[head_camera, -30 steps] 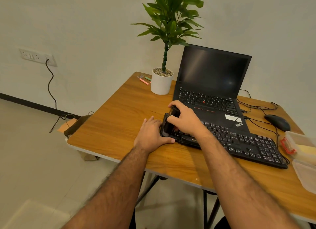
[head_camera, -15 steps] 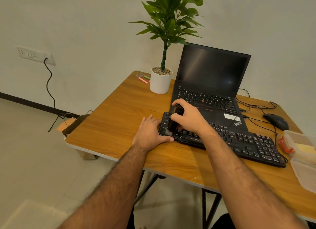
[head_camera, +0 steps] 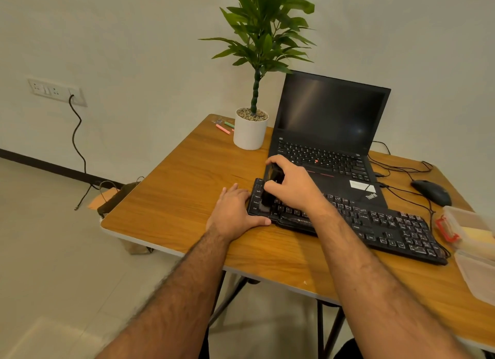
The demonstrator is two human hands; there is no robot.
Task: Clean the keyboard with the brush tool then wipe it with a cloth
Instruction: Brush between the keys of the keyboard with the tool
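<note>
A black external keyboard (head_camera: 380,224) lies slanted on the wooden table (head_camera: 182,198), in front of an open laptop. My right hand (head_camera: 292,184) grips a black brush tool (head_camera: 272,187) and presses it down on the keys at the keyboard's left end. My left hand (head_camera: 233,214) rests flat on the table against the keyboard's left edge, its thumb along the front edge. The brush's bristles are hidden under my right hand. No cloth is clearly visible.
A black laptop (head_camera: 329,133) stands open behind the keyboard. A potted plant (head_camera: 250,131) and coloured markers (head_camera: 223,128) sit at the far left corner. A mouse (head_camera: 431,192) with cables and clear plastic containers (head_camera: 471,238) occupy the right side.
My right hand with the brush has slid a little to the right along the keyboard's left end, uncovering the leftmost keys. The left hand has stayed against the keyboard's edge.
</note>
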